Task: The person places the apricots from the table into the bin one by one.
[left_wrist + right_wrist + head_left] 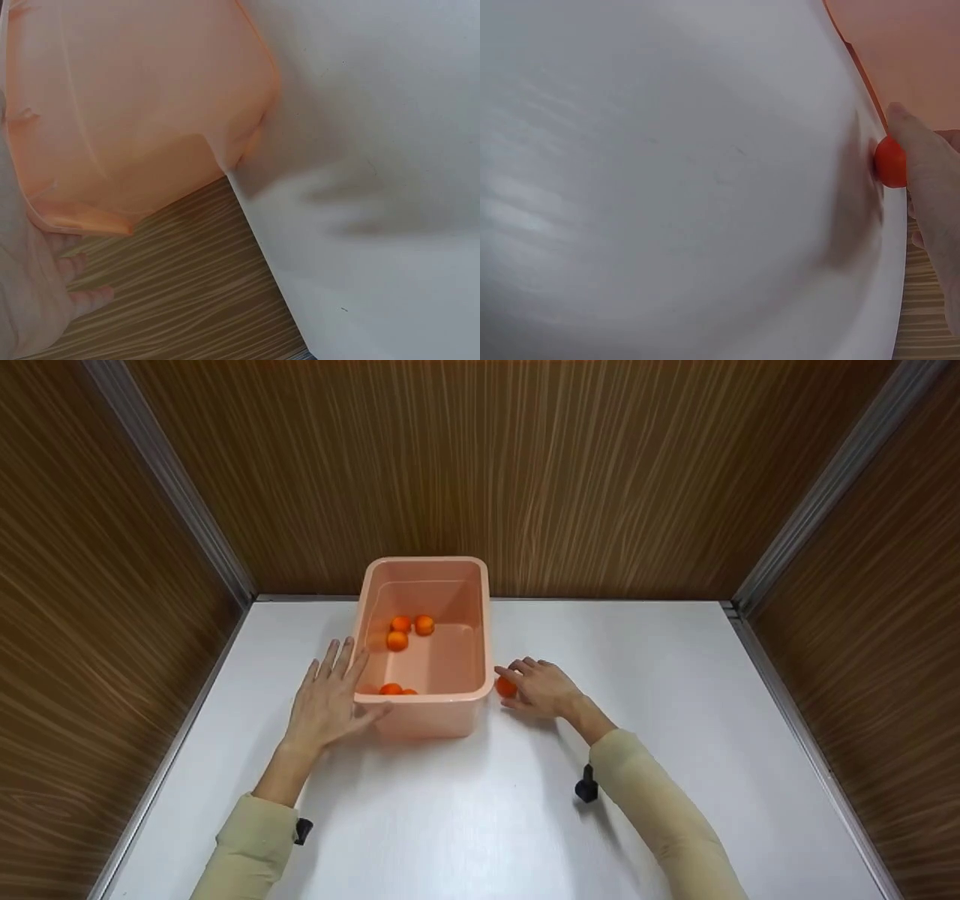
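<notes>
I saw right hand (544,690) pinching small orange ball (506,687) on white table (675,697), just right of pink plastic tub (480,645); left hand (328,701), fingers spread, steadied tub's near-left wall; pickup step, I judged; next: lift over rim

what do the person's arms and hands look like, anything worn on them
Both arms wear long, plain pale beige sleeves that end short of the wrists. The left hand and right hand are bare: no gloves, rings or watch show. A small black device sits under the right forearm, and another at the left cuff.
</notes>
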